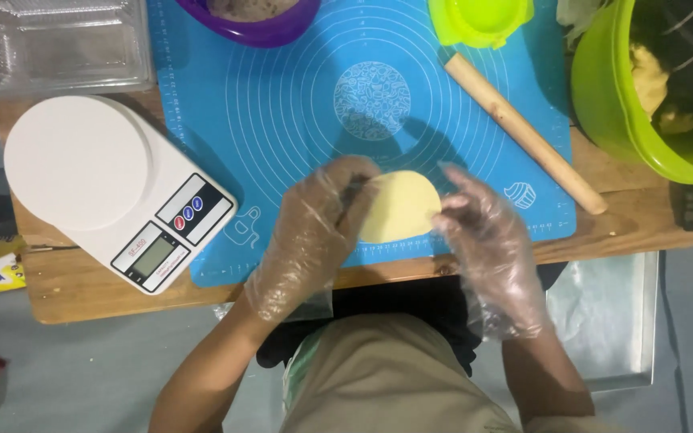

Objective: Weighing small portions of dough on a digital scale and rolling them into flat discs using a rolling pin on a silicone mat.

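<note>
Both hands wore loose clear plastic gloves and met above the near edge of the blue silicone mat [282, 104]. Left hand [314, 224] curled around the left rim of a flat pale-yellow dough disc [399, 206], fingers closed on it. Right hand [483, 232] pinched the disc's right rim with its fingertips. Disc position: over the mat's near edge, slightly right of centre.

Mat location: centre of a wooden table [82, 293]. A white kitchen scale [114, 188] occupied the table's left end, beside the mat. A wooden rolling pin [523, 132] lay diagonally across the mat's right side, reaching the bare wood. A green bowl [603, 104] holding dough stood at the far right corner. A purple bowl [254, 24] and a lime-green lidded container [479, 18] sat on the mat's far edge. A metal tray [611, 321] rested below the table's near right side, on a grey floor [82, 377].
</note>
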